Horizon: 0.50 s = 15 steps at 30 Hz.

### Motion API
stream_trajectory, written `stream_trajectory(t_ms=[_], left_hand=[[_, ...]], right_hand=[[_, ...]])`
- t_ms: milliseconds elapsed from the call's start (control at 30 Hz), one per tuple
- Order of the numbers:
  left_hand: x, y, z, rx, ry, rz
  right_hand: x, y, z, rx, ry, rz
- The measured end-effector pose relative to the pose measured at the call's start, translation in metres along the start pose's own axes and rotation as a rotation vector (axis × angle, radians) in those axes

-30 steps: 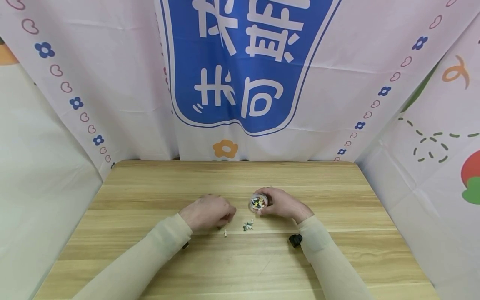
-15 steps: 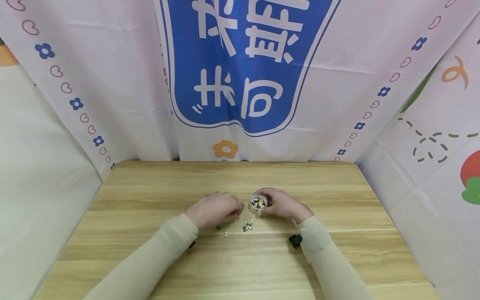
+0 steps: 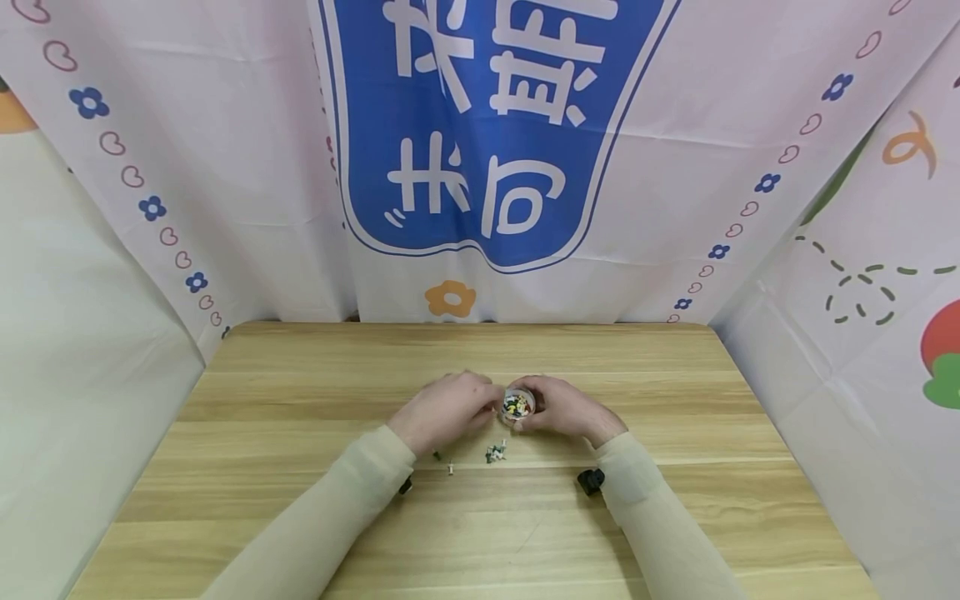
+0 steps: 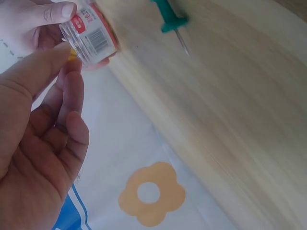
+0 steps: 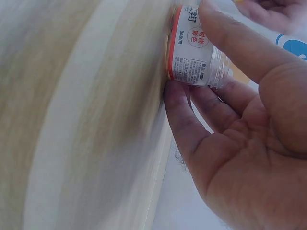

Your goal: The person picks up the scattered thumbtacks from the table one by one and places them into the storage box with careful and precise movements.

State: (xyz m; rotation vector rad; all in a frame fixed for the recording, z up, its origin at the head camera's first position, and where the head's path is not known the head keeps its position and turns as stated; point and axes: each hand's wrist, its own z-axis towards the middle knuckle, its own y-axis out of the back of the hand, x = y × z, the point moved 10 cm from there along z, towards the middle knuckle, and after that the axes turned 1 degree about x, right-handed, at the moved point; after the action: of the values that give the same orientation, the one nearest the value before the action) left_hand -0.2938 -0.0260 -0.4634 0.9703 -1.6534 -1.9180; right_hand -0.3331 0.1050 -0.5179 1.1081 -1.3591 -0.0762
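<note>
A small clear jar of coloured pushpins stands on the wooden table. My right hand grips the jar with thumb and fingers round its labelled side. At the jar's mouth, my left hand pinches a small yellow pushpin between thumb and forefinger. Loose pushpins lie just in front of both hands, with a white one and a green one to their left. The green pushpin also shows in the left wrist view.
A printed cloth backdrop hangs behind the table and drapes down on both sides. Black wrist-camera mounts sit under both sleeves. Bare wood stretches to the left, right and front of the hands.
My left hand has moved right, from the table beside the loose pins up to the jar's mouth. The right hand and jar have stayed put.
</note>
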Motion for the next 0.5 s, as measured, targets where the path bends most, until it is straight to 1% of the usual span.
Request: stream_trajectory(t_ms=[67, 167, 200, 300, 400, 433, 500], left_hand=[[-0.001, 0.001, 0.003, -0.021, 0.006, 0.008], [-0.002, 0.004, 0.007, -0.059, 0.014, -0.008], [-0.002, 0.004, 0.008, -0.071, 0.018, -0.016], [-0.002, 0.006, 0.011, -0.102, 0.039, -0.046], [-0.002, 0.006, 0.015, -0.124, 0.061, -0.066], [-0.002, 0.006, 0.016, -0.127, 0.068, -0.070], [-0.003, 0.005, 0.019, -0.134, 0.072, -0.072]], right_hand=[[0.000, 0.000, 0.000, 0.002, 0.002, 0.001], [0.000, 0.000, 0.000, 0.010, 0.015, 0.007], [-0.005, 0.000, 0.003, 0.008, 0.057, 0.010], [-0.005, 0.001, 0.003, 0.007, 0.073, 0.001], [-0.005, 0.001, 0.003, 0.002, 0.070, -0.013], [0.000, 0.001, 0.001, 0.003, 0.031, -0.023], [0.001, 0.000, 0.001, 0.000, 0.027, -0.034]])
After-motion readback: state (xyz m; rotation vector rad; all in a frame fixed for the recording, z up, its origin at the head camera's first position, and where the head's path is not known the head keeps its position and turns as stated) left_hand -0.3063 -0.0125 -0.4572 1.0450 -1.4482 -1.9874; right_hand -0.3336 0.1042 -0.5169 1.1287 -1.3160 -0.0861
